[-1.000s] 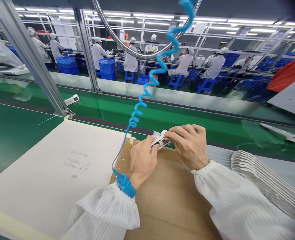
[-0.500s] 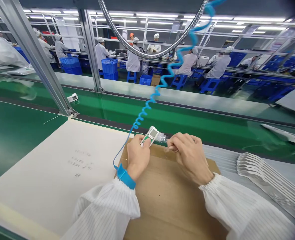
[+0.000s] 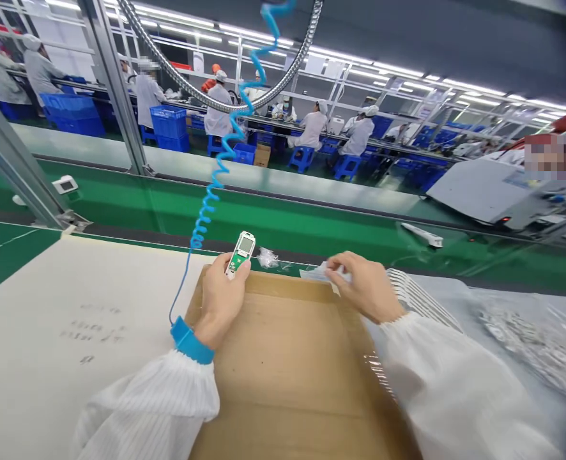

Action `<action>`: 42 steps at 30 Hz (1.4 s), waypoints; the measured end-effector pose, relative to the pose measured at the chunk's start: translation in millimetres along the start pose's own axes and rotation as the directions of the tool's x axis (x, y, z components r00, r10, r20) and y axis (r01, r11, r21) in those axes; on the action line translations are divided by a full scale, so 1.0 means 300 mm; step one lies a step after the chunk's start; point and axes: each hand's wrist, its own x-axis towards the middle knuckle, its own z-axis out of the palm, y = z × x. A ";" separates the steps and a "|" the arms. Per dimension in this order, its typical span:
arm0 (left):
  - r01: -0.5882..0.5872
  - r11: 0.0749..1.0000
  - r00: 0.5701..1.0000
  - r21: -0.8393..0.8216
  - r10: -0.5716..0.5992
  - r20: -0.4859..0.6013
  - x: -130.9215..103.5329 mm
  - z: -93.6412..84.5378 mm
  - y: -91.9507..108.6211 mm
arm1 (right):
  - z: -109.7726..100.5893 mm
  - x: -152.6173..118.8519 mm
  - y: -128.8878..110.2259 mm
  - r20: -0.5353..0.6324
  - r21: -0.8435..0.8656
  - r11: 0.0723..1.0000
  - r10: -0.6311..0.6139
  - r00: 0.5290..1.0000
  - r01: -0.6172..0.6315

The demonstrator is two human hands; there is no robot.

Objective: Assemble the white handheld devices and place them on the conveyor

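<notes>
My left hand (image 3: 223,291), with a blue wrist strap (image 3: 191,342), grips a small white electronic device (image 3: 241,254). Its small screen and green circuit board face up. To the right, my right hand (image 3: 367,287) hovers over the far right corner of a shallow cardboard box (image 3: 287,358). Its fingers are curled together beside a pale, translucent plastic piece (image 3: 314,273); what sits between the fingertips is too small to make out. A small heap of clear plastic bits (image 3: 267,257) lies just past the box's far edge, between my hands.
A white sheet with handwriting (image 3: 38,306) covers the left side. Stacked white strips (image 3: 421,297) and a clear bag of small white parts (image 3: 527,338) lie right. A green conveyor belt (image 3: 287,217) crosses ahead, carrying a white part (image 3: 421,235). A blue coiled cord (image 3: 213,185) hangs down.
My view has turned right. My right hand has moved away from the device and the plastic bits toward the box's far right corner. My left hand still holds the device, now more upright.
</notes>
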 end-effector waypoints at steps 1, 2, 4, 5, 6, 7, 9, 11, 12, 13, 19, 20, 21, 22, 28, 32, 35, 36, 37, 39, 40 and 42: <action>-0.051 0.995 0.999 0.089 0.050 0.017 -0.002 -0.004 0.007 | -0.042 -0.048 0.059 0.003 -0.048 0.997 0.057 0.998 -0.057; -0.114 0.974 0.993 0.197 0.107 0.043 -0.003 -0.007 0.011 | -0.076 -0.098 0.123 0.006 -0.102 0.988 0.119 0.993 -0.118; -0.223 0.876 0.975 0.427 0.197 0.105 -0.003 -0.009 0.014 | -0.120 -0.196 0.251 0.017 -0.214 0.947 0.247 0.969 -0.238; -0.250 0.814 0.968 0.525 0.213 0.131 -0.003 -0.010 0.013 | -0.129 -0.241 0.306 0.049 -0.241 0.930 0.297 0.954 -0.277; -0.255 0.758 0.967 0.600 0.207 0.149 -0.002 -0.011 0.012 | -0.131 -0.281 0.351 0.082 -0.259 0.914 0.343 0.936 -0.312; -0.243 0.717 0.970 0.653 0.186 0.157 -0.003 -0.015 0.010 | -0.127 -0.316 0.384 0.092 -0.269 0.904 0.367 0.925 -0.332; -0.191 0.689 0.981 0.699 0.128 0.143 -0.006 -0.031 0.006 | -0.111 -0.366 0.412 0.096 -0.289 0.890 0.393 0.914 -0.352; -0.128 0.691 0.992 0.711 0.074 0.106 -0.011 -0.059 0.005 | -0.097 -0.391 0.407 0.090 -0.312 0.877 0.409 0.908 -0.365; -0.086 0.699 0.996 0.710 0.049 0.072 -0.013 -0.077 0.005 | -0.094 -0.396 0.399 0.097 -0.318 0.870 0.425 0.900 -0.376; -0.045 0.724 0.999 0.689 0.026 0.037 -0.014 -0.094 0.005 | -0.094 -0.398 0.393 0.115 -0.316 0.868 0.434 0.893 -0.382; 0.087 0.992 0.991 -0.092 -0.077 0.110 0.006 -0.119 0.057 | -0.170 -0.341 0.349 0.074 -0.110 0.905 0.421 0.904 -0.412; 0.107 0.976 0.987 -0.188 -0.082 0.139 0.008 -0.101 0.074 | -0.186 -0.313 0.317 0.064 0.009 0.898 0.438 0.897 -0.439; 0.123 0.960 0.984 -0.252 -0.084 0.159 0.008 -0.078 0.091 | -0.198 -0.279 0.272 0.082 0.169 0.875 0.447 0.891 -0.454; 0.132 0.946 0.981 -0.296 -0.082 0.175 0.004 -0.050 0.106 | -0.203 -0.241 0.215 0.124 0.357 0.810 0.452 0.883 -0.465; 0.168 0.922 0.939 -0.349 -0.041 0.343 -0.056 0.098 0.088 | -0.042 -0.041 -0.204 0.423 0.904 -0.079 0.290 0.858 -0.419; 0.172 0.952 0.934 -0.253 -0.076 0.350 -0.064 0.090 0.050 | 0.091 -0.017 -0.356 0.433 0.872 -0.336 0.193 0.881 -0.355; 0.281 0.934 0.899 -0.222 -0.175 0.403 -0.053 0.051 0.063 | 0.126 -0.032 -0.358 0.359 0.884 -0.360 0.114 0.926 -0.299; 0.331 0.917 0.874 -0.221 -0.210 0.438 -0.049 0.040 0.071 | 0.130 -0.038 -0.343 0.333 0.897 -0.339 0.099 0.938 -0.283; 0.378 0.900 0.846 -0.218 -0.240 0.477 -0.046 0.031 0.077 | 0.132 -0.043 -0.324 0.312 0.913 -0.305 0.090 0.946 -0.272; 0.423 0.884 0.797 -0.200 -0.258 0.547 -0.041 0.022 0.082 | 0.137 -0.052 -0.284 0.285 0.940 -0.220 0.088 0.954 -0.260; 0.410 0.893 0.791 -0.184 -0.248 0.559 -0.039 0.022 0.080 | 0.139 -0.055 -0.266 0.280 0.947 -0.188 0.084 0.956 -0.261; 0.315 0.938 0.841 -0.147 -0.204 0.500 -0.036 0.027 0.071 | 0.144 -0.059 -0.240 0.275 0.951 -0.167 0.076 0.958 -0.260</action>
